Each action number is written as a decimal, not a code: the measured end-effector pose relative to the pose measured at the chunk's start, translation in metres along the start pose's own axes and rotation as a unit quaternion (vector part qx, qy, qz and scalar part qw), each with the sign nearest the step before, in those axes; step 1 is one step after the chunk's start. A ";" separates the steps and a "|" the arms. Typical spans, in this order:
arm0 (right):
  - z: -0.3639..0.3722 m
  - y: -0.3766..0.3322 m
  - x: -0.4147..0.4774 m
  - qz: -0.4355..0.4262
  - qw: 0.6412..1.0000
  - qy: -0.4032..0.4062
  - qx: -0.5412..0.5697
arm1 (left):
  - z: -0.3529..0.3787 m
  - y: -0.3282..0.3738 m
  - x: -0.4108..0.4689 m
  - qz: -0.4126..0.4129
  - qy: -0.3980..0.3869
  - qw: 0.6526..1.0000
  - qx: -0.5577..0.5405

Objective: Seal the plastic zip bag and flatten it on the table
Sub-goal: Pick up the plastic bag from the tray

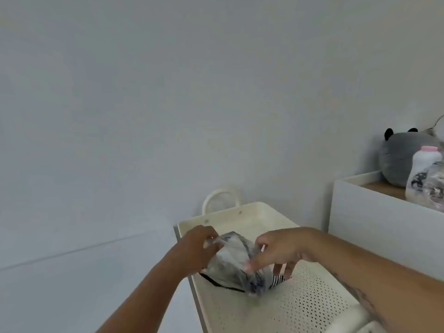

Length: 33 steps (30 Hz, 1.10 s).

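A clear plastic zip bag [231, 261] with dark and striped cloth inside rests on the cream perforated tray top [300, 306]. My left hand [195, 246] pinches the bag's upper left corner. My right hand [280, 249] grips the bag's right side, thumb and fingers pressed on the plastic. The bag bulges between both hands, its lower end touching the tray. Whether its zip is closed is too blurred to tell.
The tray has a raised rim and a white loop handle [221, 200] at the far end. To the right stands a white box shelf [374, 227] holding a grey plush toy [403, 159], a white bottle with a pink cap [424, 171] and a crumpled plastic bag [436, 188]. Bare wall lies behind.
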State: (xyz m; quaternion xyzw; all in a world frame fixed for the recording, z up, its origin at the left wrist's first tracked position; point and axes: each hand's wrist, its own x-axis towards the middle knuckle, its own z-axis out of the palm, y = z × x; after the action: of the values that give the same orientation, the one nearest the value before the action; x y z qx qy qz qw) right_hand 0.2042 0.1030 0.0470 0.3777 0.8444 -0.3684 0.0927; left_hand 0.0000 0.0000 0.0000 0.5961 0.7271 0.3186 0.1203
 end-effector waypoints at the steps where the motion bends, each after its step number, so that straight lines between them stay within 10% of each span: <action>1: 0.003 -0.001 -0.004 0.007 1.000 -0.005 0.001 | 0.002 0.006 -0.003 0.008 0.033 0.999 -0.003; 18: 0.031 -0.083 -0.038 -0.196 0.854 0.447 0.180 | -0.066 0.053 -0.047 0.007 0.391 0.904 0.171; 25: 0.107 -0.134 0.005 -0.277 0.816 0.470 0.192 | -0.093 -0.013 -0.101 -0.066 0.426 0.885 0.177; 33: 0.212 -0.153 0.066 -0.277 0.850 0.374 0.245 | -0.080 -0.103 -0.166 -0.128 0.372 0.915 0.090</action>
State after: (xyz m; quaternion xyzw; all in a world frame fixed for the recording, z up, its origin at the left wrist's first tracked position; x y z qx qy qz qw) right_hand 0.0245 -0.0740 -0.0475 0.2475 0.7671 -0.4047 -0.4319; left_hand -0.0824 -0.1913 -0.0353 0.3445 0.8150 0.4324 -0.1734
